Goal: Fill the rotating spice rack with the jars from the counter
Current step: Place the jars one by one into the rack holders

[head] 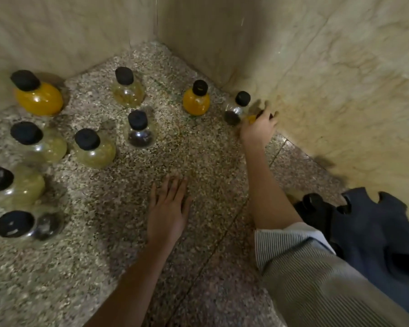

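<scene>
I see the speckled granite tabletop (198, 166) running into a corner of beige marble walls (340, 67). My left hand (169, 208) lies flat on the stone near frame centre, palm down, fingers (175, 185) spread and released, holding nothing. My right hand (257, 128), striped sleeve (316, 267) pushed up, reaches to 1 o'clock by the right wall; its fingers are curled about something small with a yellow patch, too blurred to name, so I cannot tell whether they grip it. Just beside that hand stands a dark-filled jar (236, 109), and left of it an orange-filled jar (196, 100). More black-capped jars stand from 9 to 11 o'clock, among them a large orange jar (38, 95) and several pale yellow ones (93, 149). The dark rotating spice rack (376, 232) sits at 4 o'clock, scalloped rim showing.
</scene>
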